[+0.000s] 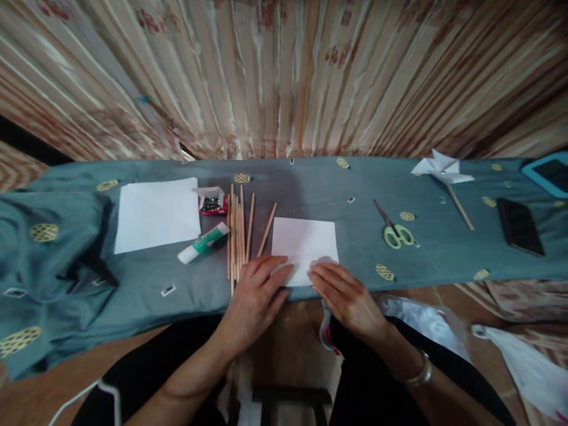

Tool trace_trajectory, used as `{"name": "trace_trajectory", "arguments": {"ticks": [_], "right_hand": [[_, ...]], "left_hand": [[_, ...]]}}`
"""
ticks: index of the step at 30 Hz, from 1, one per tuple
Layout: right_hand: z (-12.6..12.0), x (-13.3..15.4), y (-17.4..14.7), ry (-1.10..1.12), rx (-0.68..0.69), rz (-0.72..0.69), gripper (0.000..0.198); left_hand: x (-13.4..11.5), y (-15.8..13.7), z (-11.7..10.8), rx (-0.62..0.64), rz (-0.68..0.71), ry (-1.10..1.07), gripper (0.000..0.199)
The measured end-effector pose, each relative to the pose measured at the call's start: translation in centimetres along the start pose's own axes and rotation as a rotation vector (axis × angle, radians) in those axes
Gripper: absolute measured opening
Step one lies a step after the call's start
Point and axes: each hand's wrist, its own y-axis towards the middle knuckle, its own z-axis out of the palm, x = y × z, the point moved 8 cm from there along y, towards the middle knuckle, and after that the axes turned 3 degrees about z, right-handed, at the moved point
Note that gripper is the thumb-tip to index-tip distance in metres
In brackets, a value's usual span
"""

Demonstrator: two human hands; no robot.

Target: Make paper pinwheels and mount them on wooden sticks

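A white sheet of paper (306, 236) lies at the near edge of the cloth-covered table. My left hand (256, 290) is at its lower left corner, fingertips on top and thumb by the near edge. At the lower right corner my right hand (348, 293) rests with its fingers together on the paper, its thumb hidden. Both hands hold the sheet along this near side. Beside my left hand lie several thin wooden sticks (242, 231), one of them slanting close to the paper.
Leftward lie a paper stack (157, 216), a glue stick (204, 243) and an open red box (212, 202) of small dark items. Rightward are green-handled scissors (394, 231), a paper pinwheel (444, 170) on a stick, a black phone (519, 226) and a blue-framed device (550, 173). A curtain (284, 77) hangs behind.
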Motion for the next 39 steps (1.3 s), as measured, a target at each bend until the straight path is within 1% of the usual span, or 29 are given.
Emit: {"name": "trace_trajectory", "arguments": {"ticks": [2,4,6,10,12,16,18,20,22,24,27,30,32,36,39], "right_hand": [[0.1,-0.1,-0.3,0.023,0.008,0.003,0.024],[0.0,-0.3,-0.5,0.041,0.011,0.014,0.025],[-0.1,-0.6,-0.8,0.06,0.008,0.024,0.028],[-0.5,-1.4,-1.4,0.086,0.01,0.018,0.034],[-0.8,-2.0,-1.5,0.074,0.021,0.034,0.034],[-1.6,-3.2,-1.3,-0.012,0.005,0.123,0.035],[-2.0,-2.9,-1.1,-0.016,-0.013,0.119,0.036],[-2.2,-2.3,-1.0,0.043,-0.023,0.102,0.032],[-2.2,-2.2,-1.0,0.148,-0.017,0.13,0.025],[-2.0,-2.8,-1.0,0.274,0.001,0.21,0.021],[-1.5,-4.4,-1.0,0.431,0.038,0.382,0.02],[-0.5,-6.3,-1.0,0.504,0.068,0.579,0.023],[0.2,-7.5,-0.9,0.532,0.063,0.688,0.025],[1.3,-9.3,-0.6,0.557,0.018,0.822,0.029],[1.4,-10.3,-0.1,0.51,-0.028,0.862,0.037]], "left_hand": [[0.1,0.0,0.7,0.056,0.011,0.013,0.037],[0.2,0.0,1.1,0.083,0.022,0.021,0.032],[0.4,0.0,1.2,0.094,0.033,0.04,0.027],[0.8,0.2,1.3,0.109,0.066,0.08,0.028],[0.6,0.5,1.3,0.09,0.105,0.079,0.026],[-1.1,1.1,1.8,0.028,0.188,0.015,0.019],[-2.3,1.4,2.0,0.012,0.213,-0.034,0.016],[-3.4,1.6,2.1,0.0,0.226,-0.082,0.013],[-3.9,1.8,2.1,0.004,0.207,-0.125,0.011],[-3.6,2.0,2.1,0.022,0.161,-0.156,0.014],[-1.9,2.2,2.5,0.068,0.064,-0.116,0.025],[-0.1,2.4,3.2,0.116,-0.007,-0.028,0.027],[0.7,2.4,3.5,0.119,-0.029,0.009,0.031],[1.4,2.6,3.5,0.079,-0.045,0.018,0.037],[1.5,2.7,3.4,0.066,-0.028,0.005,0.034]]}}
